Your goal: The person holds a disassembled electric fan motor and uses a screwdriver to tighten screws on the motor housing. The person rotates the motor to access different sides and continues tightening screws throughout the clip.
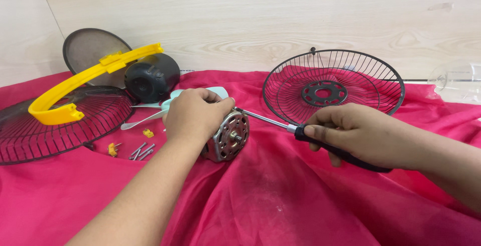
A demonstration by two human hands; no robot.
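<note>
A silver fan motor (229, 138) lies on the red cloth (280, 201), its shaft end facing me. My left hand (194, 115) grips it from above. My right hand (345, 133) is closed around the black handle of a screwdriver (265, 119), whose metal shaft reaches left to the motor's upper edge. Pale blue fan blades (173, 101) show partly behind my left hand.
A black wire fan guard (333, 83) leans at the back right. Another guard (55, 120) lies at the left with a yellow ring (80, 83) across it. A black motor cover (150, 78), a round mesh disc (90, 50) and loose screws (140, 150) sit nearby.
</note>
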